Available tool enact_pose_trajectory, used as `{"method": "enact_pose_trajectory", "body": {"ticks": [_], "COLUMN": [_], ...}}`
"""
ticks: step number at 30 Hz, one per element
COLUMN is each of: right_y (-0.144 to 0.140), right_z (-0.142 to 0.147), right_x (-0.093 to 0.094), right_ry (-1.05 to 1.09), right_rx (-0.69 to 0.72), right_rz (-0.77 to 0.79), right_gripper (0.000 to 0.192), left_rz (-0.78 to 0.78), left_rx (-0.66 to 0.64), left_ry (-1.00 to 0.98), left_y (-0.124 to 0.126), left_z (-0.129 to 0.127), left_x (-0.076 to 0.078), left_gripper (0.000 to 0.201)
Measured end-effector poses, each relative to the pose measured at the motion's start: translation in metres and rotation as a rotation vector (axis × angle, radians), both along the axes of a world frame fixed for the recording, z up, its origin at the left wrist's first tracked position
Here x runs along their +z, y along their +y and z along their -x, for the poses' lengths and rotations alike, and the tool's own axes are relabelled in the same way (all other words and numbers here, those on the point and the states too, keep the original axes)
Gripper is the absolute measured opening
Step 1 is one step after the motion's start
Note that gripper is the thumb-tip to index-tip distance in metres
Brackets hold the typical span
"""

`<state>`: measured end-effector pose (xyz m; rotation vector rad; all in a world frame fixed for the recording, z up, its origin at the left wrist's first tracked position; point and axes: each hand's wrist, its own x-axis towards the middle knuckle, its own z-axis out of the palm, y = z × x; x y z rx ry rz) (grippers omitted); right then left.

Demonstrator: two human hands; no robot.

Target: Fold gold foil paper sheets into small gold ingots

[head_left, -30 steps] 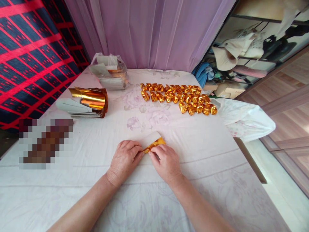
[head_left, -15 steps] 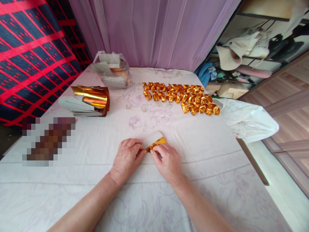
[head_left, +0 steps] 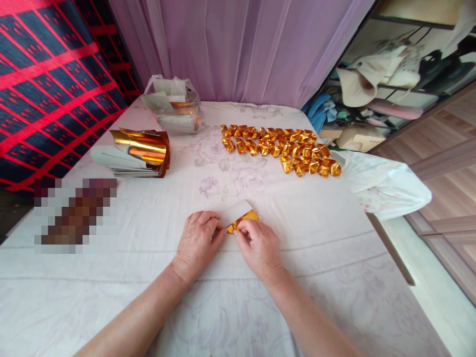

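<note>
You're pinching the gold foil sheet (head_left: 241, 217) with left hand (head_left: 198, 244) and right hand (head_left: 260, 249), probably mid-fold; next, crease firmly.

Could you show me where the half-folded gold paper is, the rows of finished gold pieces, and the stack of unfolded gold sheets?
half-folded gold paper (head_left: 238, 213), head view, on its white upper flap.
finished gold pieces (head_left: 279, 148), head view, middle of the rows.
stack of gold sheets (head_left: 143, 146), head view, on the curled shiny top sheet.

Gold-and-white foil sheet (head_left: 240, 216); gold folded pieces (head_left: 282, 148); white floral tablecloth (head_left: 297, 218); lilac curtain (head_left: 238, 49).
</note>
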<state>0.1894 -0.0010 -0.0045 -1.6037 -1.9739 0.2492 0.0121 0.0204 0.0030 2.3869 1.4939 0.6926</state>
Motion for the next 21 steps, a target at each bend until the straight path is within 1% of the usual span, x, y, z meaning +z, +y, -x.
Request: {"method": "enact_pose_trajectory", "body": {"ticks": [8, 21], "right_y": [0.0001, 0.0002], "right_z": [0.0013, 0.0014], "right_x": [-0.001, -0.0024], "right_ry": [-0.013, -0.046], "right_rx": [0.003, 0.0], "right_rz": [-0.018, -0.017], "right_gripper": [0.014, 0.012], "left_rz": [-0.023, -0.011], "left_rx": [0.014, 0.019], "left_ry": [0.002, 0.007], "left_y": [0.0, -0.0002], "left_z": [-0.0009, -0.0017], "left_x": [0.0005, -0.0003], "left_gripper": [0.011, 0.008]}}
